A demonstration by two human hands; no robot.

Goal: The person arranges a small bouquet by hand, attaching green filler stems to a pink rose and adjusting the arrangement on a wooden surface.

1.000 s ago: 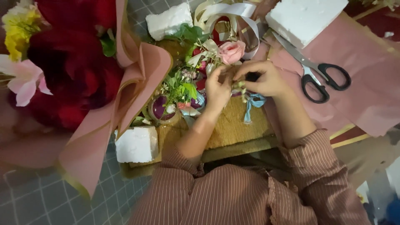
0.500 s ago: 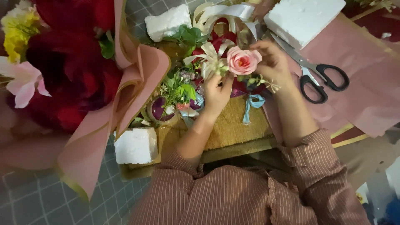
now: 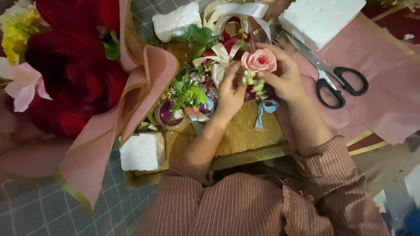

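Fingers of the right hand (image 3: 286, 76) pinch the pink rose (image 3: 259, 60); left hand (image 3: 229, 89) curls beside it, gripping a sprig (image 3: 256, 83). Best seat it gently, petals uncrushed.

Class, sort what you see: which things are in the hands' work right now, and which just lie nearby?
In hand:
pink rose
small bud sprig
left hand
right hand
flower arrangement

Lying about:
scissors
foam blocks
wrapped red bouquet
pink paper
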